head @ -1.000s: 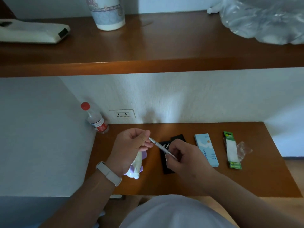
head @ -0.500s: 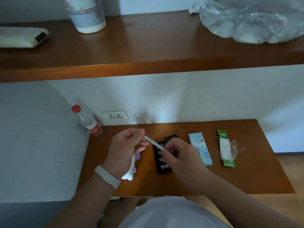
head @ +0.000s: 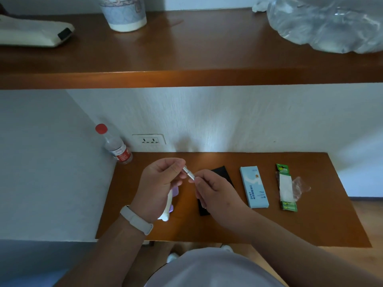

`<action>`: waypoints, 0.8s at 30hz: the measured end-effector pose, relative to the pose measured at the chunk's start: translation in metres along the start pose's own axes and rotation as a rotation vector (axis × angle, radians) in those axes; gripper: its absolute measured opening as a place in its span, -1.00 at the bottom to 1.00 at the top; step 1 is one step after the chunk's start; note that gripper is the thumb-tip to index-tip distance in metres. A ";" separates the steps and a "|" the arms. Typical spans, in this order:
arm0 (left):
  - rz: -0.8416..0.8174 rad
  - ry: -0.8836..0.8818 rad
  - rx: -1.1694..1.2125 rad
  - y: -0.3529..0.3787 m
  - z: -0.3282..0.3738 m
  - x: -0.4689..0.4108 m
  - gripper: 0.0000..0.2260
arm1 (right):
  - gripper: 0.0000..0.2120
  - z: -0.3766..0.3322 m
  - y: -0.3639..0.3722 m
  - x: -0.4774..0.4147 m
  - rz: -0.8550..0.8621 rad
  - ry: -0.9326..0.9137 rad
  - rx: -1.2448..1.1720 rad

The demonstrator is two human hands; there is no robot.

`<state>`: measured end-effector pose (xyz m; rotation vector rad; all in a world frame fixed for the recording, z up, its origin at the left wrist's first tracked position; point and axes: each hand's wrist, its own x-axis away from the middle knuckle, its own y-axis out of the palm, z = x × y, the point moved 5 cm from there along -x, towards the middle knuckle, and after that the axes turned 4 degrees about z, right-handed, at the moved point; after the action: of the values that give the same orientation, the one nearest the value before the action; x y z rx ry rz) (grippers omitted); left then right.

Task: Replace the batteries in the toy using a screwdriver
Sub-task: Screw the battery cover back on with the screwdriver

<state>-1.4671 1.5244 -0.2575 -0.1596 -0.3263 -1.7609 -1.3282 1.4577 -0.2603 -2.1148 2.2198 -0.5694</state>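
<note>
1. The small white-and-purple plastic toy [head: 169,206] lies near the brown wooden desk's [head: 248,226] left edge, partly under my left hand [head: 159,183].
2. Both hands pinch the slim silver metal screwdriver [head: 189,174], left at its tip, right hand [head: 215,191] on the shaft, closer than a second ago; probably seating a bit.
3. Open wood runs along the front edge; the green card battery pack [head: 287,189] lies near the right edge.

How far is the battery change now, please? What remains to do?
Done: the black bit case is out and the battery pack looks torn open. In hand: left hand and right hand pinch the screwdriver, perhaps fitting a bit. Left: opening the toy and swapping batteries.
</note>
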 end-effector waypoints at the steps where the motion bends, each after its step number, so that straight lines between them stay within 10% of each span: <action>1: -0.006 0.012 -0.013 -0.004 0.001 0.000 -0.79 | -0.77 -0.001 0.005 -0.002 -0.016 0.014 -0.028; 11: -0.003 0.025 -0.244 -0.068 -0.016 0.006 -0.61 | -0.56 -0.002 0.067 -0.023 -0.016 0.140 -0.247; 17: 0.172 -0.049 -0.478 -0.127 -0.063 -0.007 -0.87 | -0.48 0.012 0.101 -0.037 -0.062 0.223 -0.453; 24: 0.078 -0.343 -0.431 -0.151 -0.119 -0.038 -0.43 | -0.50 0.048 0.112 -0.060 0.123 0.274 -0.424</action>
<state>-1.5977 1.5518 -0.4017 -0.7787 -0.1767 -1.7040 -1.4181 1.5057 -0.3494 -2.1614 2.8172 -0.4345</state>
